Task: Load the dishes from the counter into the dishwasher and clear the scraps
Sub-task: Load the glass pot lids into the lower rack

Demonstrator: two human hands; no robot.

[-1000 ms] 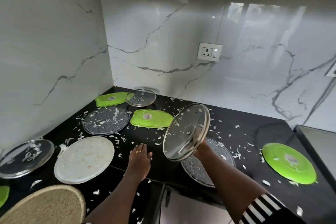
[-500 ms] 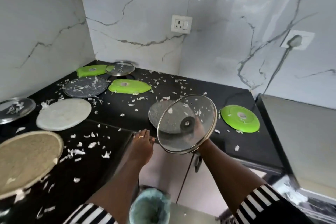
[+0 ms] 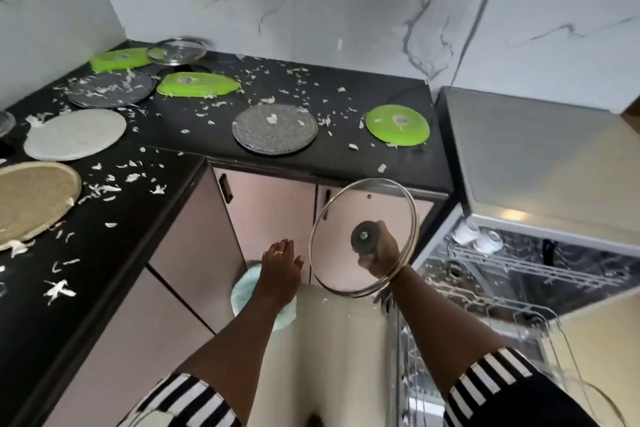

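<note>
My right hand (image 3: pixel 380 255) grips the black knob of a glass lid (image 3: pixel 332 218) and holds it on edge below the counter front, left of the open dishwasher (image 3: pixel 512 263). My left hand (image 3: pixel 281 265) hovers open, palm down, over a pale teal bin (image 3: pixel 242 291) on the floor. On the black counter (image 3: pixel 311 156) lie a grey speckled plate (image 3: pixel 275 128), a round green lid (image 3: pixel 397 124), an oblong green lid (image 3: pixel 198 84), a second grey plate (image 3: pixel 111 89), a white plate (image 3: pixel 75 134) and a tan plate (image 3: pixel 33 198). White scraps (image 3: pixel 104 188) litter the counter.
Another green lid (image 3: pixel 117 59) and a small glass lid (image 3: pixel 176 51) sit in the back corner. The dishwasher's wire racks (image 3: pixel 519 265) are pulled out at the right, below a grey appliance top (image 3: pixel 540 152). Pink cabinet doors (image 3: pixel 270 211) stand under the counter.
The view has tipped down. My right hand has carried the glass lid down off the counter toward the dishwasher; my left hand has dropped from the counter edge to above the bin.
</note>
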